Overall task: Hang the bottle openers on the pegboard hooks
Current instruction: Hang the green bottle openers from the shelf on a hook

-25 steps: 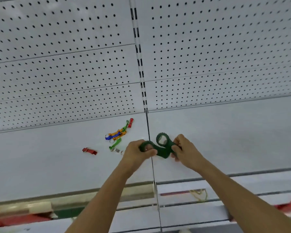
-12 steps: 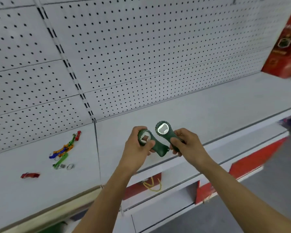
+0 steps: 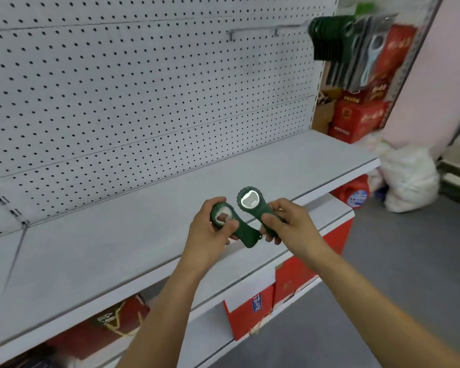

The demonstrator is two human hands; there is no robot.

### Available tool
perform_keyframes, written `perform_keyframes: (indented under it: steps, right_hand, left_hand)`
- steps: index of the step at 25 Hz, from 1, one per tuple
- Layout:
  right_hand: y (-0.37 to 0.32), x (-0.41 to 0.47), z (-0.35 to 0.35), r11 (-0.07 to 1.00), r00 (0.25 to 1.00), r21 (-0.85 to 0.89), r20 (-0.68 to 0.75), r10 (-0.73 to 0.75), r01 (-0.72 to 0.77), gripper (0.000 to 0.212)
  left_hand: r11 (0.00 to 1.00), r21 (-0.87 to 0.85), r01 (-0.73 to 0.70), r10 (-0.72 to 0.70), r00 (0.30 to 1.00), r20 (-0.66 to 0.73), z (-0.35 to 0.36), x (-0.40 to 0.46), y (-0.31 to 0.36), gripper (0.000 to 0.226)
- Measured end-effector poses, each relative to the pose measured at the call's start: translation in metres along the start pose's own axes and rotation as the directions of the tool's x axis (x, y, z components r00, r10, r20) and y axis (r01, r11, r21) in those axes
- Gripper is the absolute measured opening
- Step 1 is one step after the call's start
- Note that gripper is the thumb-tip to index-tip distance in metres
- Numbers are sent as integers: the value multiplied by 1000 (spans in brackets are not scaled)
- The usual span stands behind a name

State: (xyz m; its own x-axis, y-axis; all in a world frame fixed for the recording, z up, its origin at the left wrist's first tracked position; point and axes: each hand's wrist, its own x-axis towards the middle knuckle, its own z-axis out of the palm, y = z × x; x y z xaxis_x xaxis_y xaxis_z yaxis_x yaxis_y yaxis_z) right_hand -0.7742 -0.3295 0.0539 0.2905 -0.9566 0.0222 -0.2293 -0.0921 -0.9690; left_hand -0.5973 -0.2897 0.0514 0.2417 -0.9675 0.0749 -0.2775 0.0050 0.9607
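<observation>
I hold two dark green bottle openers over the white shelf [image 3: 117,248]. My left hand [image 3: 210,235] grips one green opener [image 3: 246,233] by its round head, thumb over the metal opening, handle pointing right. My right hand [image 3: 287,224] grips the other green opener [image 3: 250,201] by its handle, round head up. A long metal hook [image 3: 252,30] sticks out of the white pegboard [image 3: 144,88] at the upper right. Several green openers [image 3: 327,38] hang bunched at the hook's end, beside packaged openers [image 3: 367,54].
Red boxes [image 3: 356,118] stand stacked at the shelf's right end. A white bag [image 3: 406,179] and a red jug [image 3: 356,192] sit on the grey floor to the right. Red cartons [image 3: 252,309] fill the lower shelf below my arms.
My view has swung right: the coloured openers on the shelf have left the frame and the hook with hanging openers has come in. Both hands still hold the green openers, now slightly apart.
</observation>
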Motion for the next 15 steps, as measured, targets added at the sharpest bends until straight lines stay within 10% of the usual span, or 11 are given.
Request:
perform_keyframes:
  steps: [15]
  right_hand:
    - [42, 89, -176, 995, 991, 81, -122, -54, 65, 7]
  left_hand:
    - [997, 7, -79, 78, 994, 71, 172, 110, 63, 40]
